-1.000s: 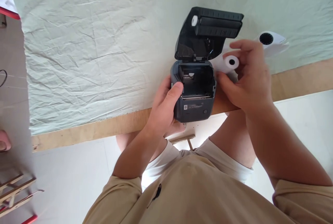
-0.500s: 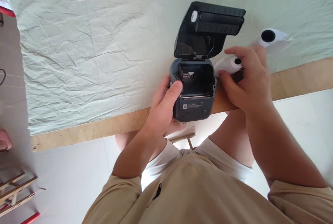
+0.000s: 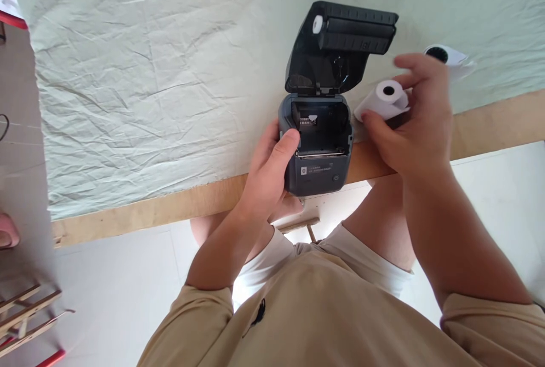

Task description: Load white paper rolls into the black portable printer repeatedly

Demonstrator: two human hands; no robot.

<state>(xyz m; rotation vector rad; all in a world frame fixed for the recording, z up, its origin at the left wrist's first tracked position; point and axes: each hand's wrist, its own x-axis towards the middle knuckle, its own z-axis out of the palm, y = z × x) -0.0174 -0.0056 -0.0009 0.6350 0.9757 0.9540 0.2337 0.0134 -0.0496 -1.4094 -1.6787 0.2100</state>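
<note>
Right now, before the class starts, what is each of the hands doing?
Left hand: closed on the dark printer.
Right hand: loosely curled, thumb against the white roll; whether it grips cannot be told.

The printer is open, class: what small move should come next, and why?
Probably guide the roll toward the printer's bay with the right hand. The lid stands open, no roll shows in the bay, the right thumb is at the roll, and the left hand grips the printer.
</note>
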